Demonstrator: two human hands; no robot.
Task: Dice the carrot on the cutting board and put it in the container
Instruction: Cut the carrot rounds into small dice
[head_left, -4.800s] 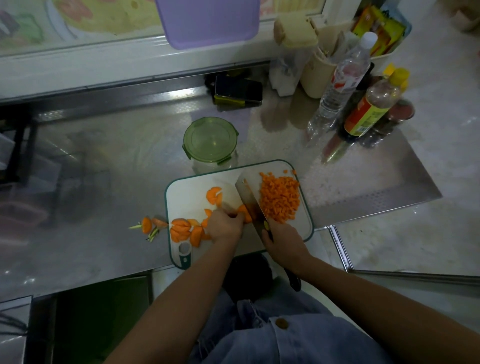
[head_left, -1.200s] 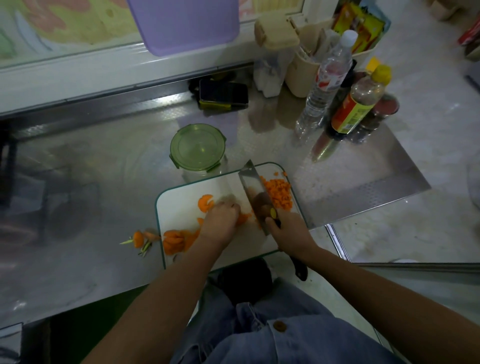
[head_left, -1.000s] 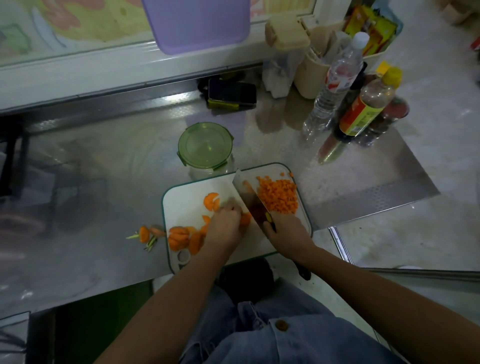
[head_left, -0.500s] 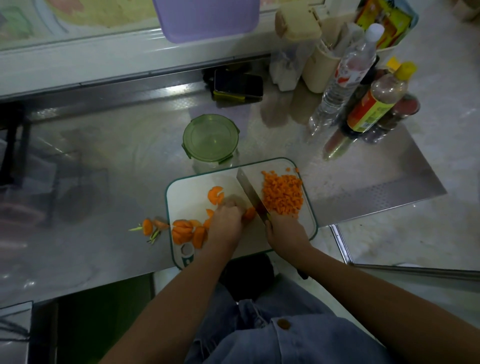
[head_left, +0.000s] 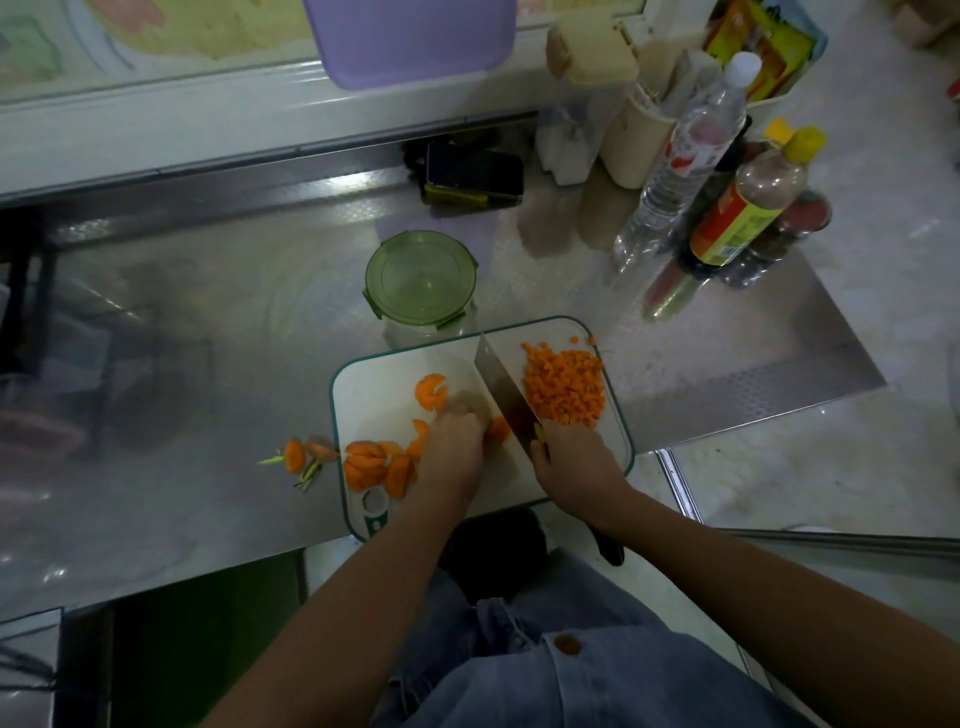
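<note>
Right now the right hand (head_left: 574, 465) is gripping the broad steel cleaver (head_left: 501, 387), its blade standing on the white green-rimmed cutting board (head_left: 382, 379). The left hand (head_left: 454, 447) is pinning an orange carrot piece (head_left: 500, 429) against the blade. Diced carrot (head_left: 565, 387) is lying right of the blade; the green-lidded glass container (head_left: 421, 283) is sitting closed just behind the board.

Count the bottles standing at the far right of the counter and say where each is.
2: a clear water bottle nearer the wall and a yellow-capped sauce bottle to its right. Others may be hidden behind them.
</note>
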